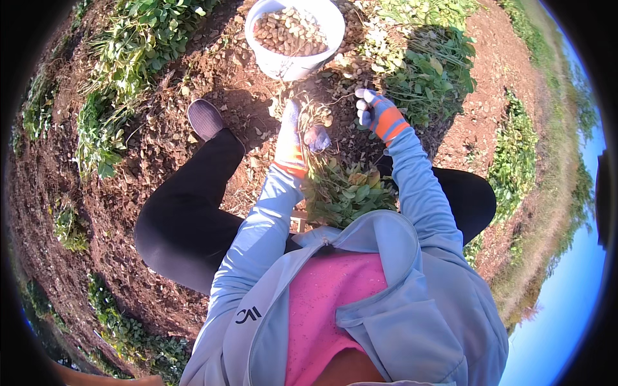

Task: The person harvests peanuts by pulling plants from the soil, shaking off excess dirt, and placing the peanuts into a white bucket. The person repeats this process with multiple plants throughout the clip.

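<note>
My left hand (297,137), in a grey and orange work glove, is closed round the root end of a bunch of peanut plants (355,190), whose leaves hang towards my lap. Pale pods and thin roots show by its fingers. My right hand (379,113), in a matching glove, is to the right with its fingers bent; a thin root runs from the bunch towards its fingertips, and whether they grip it I cannot tell. Beyond both hands stands a white plastic bucket (289,67), partly filled with peanuts in their shells (289,34).
A heap of peanut plants (434,72) lies right of the bucket, with another pile (145,43) at the upper left. My shoe (205,118) rests on the reddish soil left of the bucket. Part of a wooden seat (299,219) shows beneath me. More plants lie in rows.
</note>
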`<state>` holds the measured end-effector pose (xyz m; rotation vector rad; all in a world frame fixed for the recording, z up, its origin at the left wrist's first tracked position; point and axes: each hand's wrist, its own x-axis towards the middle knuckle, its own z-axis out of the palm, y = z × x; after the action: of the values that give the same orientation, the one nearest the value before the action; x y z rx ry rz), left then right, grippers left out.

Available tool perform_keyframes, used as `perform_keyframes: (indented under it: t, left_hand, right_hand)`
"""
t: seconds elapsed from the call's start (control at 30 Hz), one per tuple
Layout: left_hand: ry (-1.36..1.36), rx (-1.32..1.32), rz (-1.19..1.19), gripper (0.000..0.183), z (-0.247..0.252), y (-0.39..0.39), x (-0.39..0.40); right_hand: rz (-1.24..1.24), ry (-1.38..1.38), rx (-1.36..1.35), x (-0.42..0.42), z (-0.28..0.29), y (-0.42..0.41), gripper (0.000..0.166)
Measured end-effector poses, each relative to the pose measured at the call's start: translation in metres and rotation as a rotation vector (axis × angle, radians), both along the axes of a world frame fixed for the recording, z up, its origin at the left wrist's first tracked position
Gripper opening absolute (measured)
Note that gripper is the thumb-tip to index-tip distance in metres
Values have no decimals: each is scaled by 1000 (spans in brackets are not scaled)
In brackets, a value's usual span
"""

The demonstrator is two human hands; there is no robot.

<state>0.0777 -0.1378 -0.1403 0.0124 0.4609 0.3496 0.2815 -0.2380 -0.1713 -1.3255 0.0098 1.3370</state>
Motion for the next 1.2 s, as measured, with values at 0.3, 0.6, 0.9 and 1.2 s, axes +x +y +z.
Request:
perform_keyframes:
  t: [0.3, 0.6, 0.9, 1.2]
  left_hand:
    - [124, 101, -35, 44, -6, -2, 4]
    - [188, 88, 24, 40, -12, -7, 5]
    - [388, 173, 92, 41, 9, -4, 7]
    - [333, 162, 113, 46, 3, 9, 1]
  right_hand:
    - [424, -424, 22, -78, 39, 23, 21]
    - [-83, 138, 64, -103, 51, 30, 21]
    - [-140, 159, -103, -96, 56, 56, 20]
    - [121, -1477, -52, -10, -49, 46, 15]
